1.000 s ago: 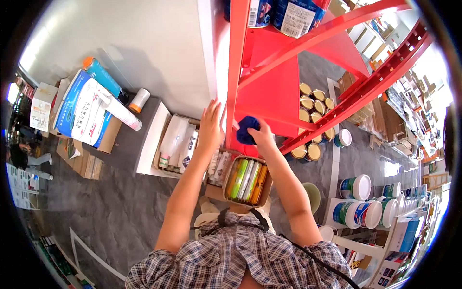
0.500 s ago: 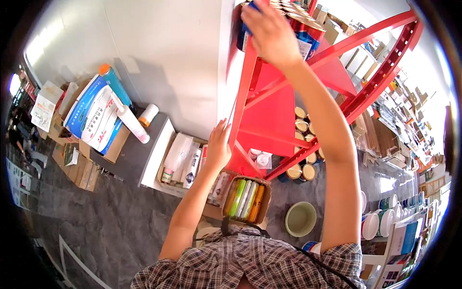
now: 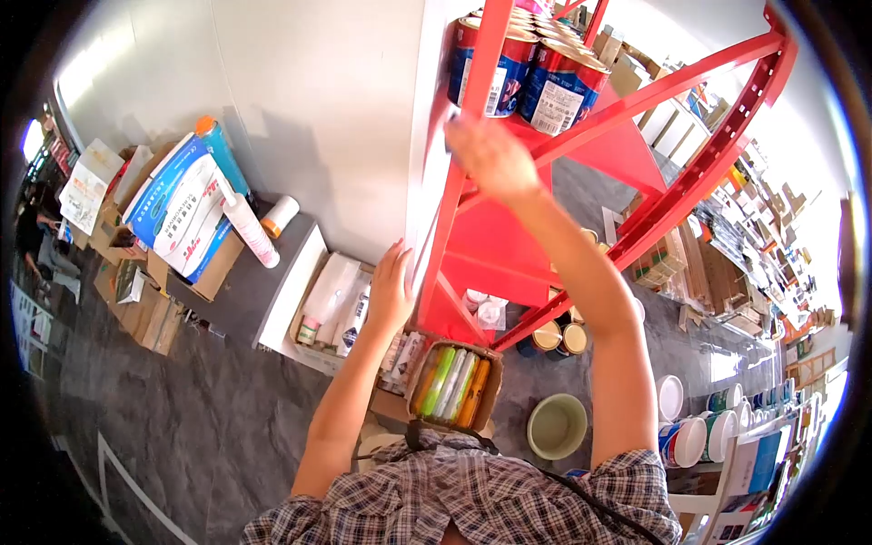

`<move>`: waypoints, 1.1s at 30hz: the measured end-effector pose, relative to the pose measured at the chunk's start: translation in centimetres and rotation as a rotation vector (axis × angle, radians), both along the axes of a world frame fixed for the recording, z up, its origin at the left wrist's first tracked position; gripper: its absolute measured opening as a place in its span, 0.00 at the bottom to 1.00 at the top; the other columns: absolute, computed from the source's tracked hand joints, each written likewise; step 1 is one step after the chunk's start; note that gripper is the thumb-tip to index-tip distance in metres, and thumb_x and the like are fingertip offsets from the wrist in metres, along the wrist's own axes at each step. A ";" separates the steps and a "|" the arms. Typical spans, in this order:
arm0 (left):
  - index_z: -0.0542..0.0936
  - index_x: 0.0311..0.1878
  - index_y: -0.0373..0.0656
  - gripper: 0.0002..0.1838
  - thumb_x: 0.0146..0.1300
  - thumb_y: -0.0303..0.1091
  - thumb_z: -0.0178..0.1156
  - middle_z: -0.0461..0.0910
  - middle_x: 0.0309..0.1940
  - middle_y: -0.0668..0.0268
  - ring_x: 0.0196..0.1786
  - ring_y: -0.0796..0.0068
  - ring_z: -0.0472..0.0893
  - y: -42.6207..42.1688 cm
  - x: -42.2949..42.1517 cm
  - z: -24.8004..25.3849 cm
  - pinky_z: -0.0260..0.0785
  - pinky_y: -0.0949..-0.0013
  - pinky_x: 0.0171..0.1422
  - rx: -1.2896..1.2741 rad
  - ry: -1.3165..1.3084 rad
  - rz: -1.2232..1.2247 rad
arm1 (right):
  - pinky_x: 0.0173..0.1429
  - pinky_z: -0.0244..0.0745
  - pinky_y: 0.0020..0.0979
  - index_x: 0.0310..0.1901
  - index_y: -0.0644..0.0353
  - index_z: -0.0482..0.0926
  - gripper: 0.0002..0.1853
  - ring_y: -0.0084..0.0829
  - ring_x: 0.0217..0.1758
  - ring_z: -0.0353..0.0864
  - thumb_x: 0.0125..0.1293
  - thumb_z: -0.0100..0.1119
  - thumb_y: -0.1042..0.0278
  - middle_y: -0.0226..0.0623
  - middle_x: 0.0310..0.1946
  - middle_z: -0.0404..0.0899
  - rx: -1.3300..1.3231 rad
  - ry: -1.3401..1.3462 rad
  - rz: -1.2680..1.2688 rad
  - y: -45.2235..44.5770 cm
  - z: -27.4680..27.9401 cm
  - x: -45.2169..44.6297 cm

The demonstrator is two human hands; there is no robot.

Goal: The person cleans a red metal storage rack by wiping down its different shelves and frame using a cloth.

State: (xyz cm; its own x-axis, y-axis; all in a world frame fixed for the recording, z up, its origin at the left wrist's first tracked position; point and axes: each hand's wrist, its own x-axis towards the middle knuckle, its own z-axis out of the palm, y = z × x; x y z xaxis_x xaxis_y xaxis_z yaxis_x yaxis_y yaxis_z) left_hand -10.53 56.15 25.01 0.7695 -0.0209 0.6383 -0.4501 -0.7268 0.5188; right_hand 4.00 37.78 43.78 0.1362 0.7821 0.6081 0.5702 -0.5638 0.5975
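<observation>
My right hand (image 3: 495, 159) is smeared by motion at the red upright (image 3: 480, 77) of a shelf rack, beside the white wall edge. A small dark bluish thing (image 3: 450, 132) shows at its fingertips; its kind cannot be made out. Lower down, my left hand (image 3: 392, 289) lies with fingers stretched out against the edge of the white wall (image 3: 318, 118), near the foot of the same upright. Red and blue cans (image 3: 559, 89) with white labels stand on the upper red shelf, just above my right hand.
Below stand an open carton (image 3: 495, 400) of coloured tubes, a white box (image 3: 300, 341) of cartridges and a green bucket (image 3: 557, 427). A dark-topped cabinet (image 3: 227, 300) is at left. Red diagonal braces (image 3: 663, 86) cross on the right, with paint buckets (image 3: 686, 440) beyond.
My right hand has come down along the red upright from the cans' level, uncovering the cans. My left hand has shifted slightly left and down in view, still at the wall edge.
</observation>
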 end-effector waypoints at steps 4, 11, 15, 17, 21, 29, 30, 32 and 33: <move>0.68 0.61 0.40 0.30 0.50 0.13 0.51 0.65 0.64 0.54 0.67 0.50 0.65 -0.4 -0.5 0.4 0.58 0.54 0.71 -0.019 0.001 0.017 | 0.72 0.59 0.40 0.57 0.61 0.75 0.22 0.34 0.72 0.60 0.60 0.48 0.69 0.34 0.65 0.68 0.144 -0.147 -0.045 1.9 3.8 -0.5; 0.69 0.59 0.39 0.27 0.53 0.12 0.49 0.67 0.64 0.55 0.66 0.50 0.66 0.0 -0.7 -1.5 0.61 0.56 0.69 -0.075 0.043 0.060 | 0.77 0.52 0.37 0.65 0.64 0.66 0.27 0.34 0.77 0.50 0.63 0.48 0.68 0.40 0.70 0.61 -0.595 0.206 -0.148 -0.4 -16.1 -1.2; 0.69 0.57 0.35 0.27 0.51 0.13 0.48 0.66 0.63 0.53 0.66 0.49 0.66 0.6 -1.0 -2.9 0.60 0.54 0.70 -0.042 0.076 0.031 | 0.79 0.46 0.35 0.66 0.69 0.62 0.29 0.36 0.76 0.54 0.64 0.49 0.67 0.46 0.70 0.58 -0.724 0.238 -0.130 0.2 -19.6 -1.4; 0.70 0.57 0.35 0.26 0.51 0.14 0.50 0.67 0.62 0.53 0.65 0.49 0.66 0.7 -1.1 -3.0 0.60 0.55 0.69 -0.055 0.084 0.022 | 0.79 0.47 0.35 0.65 0.69 0.64 0.29 0.35 0.76 0.54 0.63 0.49 0.67 0.46 0.70 0.59 -0.621 0.325 -0.081 -0.4 -19.3 0.0; 0.70 0.58 0.38 0.26 0.52 0.13 0.50 0.69 0.61 0.55 0.64 0.51 0.68 0.9 -1.5 -3.6 0.62 0.56 0.69 -0.043 0.127 0.039 | 0.77 0.52 0.37 0.64 0.66 0.67 0.27 0.35 0.76 0.54 0.63 0.49 0.68 0.41 0.70 0.61 -0.335 0.097 -0.140 0.4 -11.0 -1.6; 0.71 0.55 0.38 0.23 0.53 0.15 0.53 0.69 0.59 0.54 0.63 0.49 0.68 1.4 -2.8 -4.9 0.62 0.55 0.68 -0.057 0.195 0.043 | 0.78 0.50 0.34 0.66 0.63 0.65 0.27 0.35 0.76 0.54 0.65 0.51 0.68 0.40 0.72 0.58 -0.426 0.548 -0.182 0.1 -24.4 -1.0; 0.70 0.56 0.38 0.24 0.53 0.15 0.53 0.69 0.59 0.54 0.63 0.49 0.68 1.6 -3.0 -5.5 0.62 0.55 0.68 -0.032 0.192 0.046 | 0.77 0.52 0.33 0.64 0.64 0.68 0.27 0.35 0.75 0.55 0.62 0.52 0.69 0.39 0.71 0.60 -0.555 0.415 -0.144 0.0 -25.5 -1.5; 0.70 0.57 0.38 0.25 0.52 0.16 0.54 0.69 0.59 0.54 0.64 0.48 0.68 2.0 -3.4 -6.2 0.62 0.54 0.68 -0.038 0.247 0.057 | 0.79 0.44 0.35 0.63 0.67 0.68 0.26 0.34 0.76 0.54 0.63 0.47 0.68 0.41 0.70 0.62 -0.584 0.347 -0.241 1.3 -27.1 -2.4; 0.70 0.57 0.38 0.26 0.52 0.16 0.54 0.69 0.60 0.54 0.64 0.48 0.68 2.3 -3.5 -6.5 0.62 0.54 0.68 -0.021 0.249 0.052 | 0.79 0.44 0.35 0.63 0.67 0.68 0.26 0.34 0.76 0.54 0.63 0.47 0.68 0.41 0.70 0.62 -0.585 0.346 -0.242 1.4 -26.8 -2.3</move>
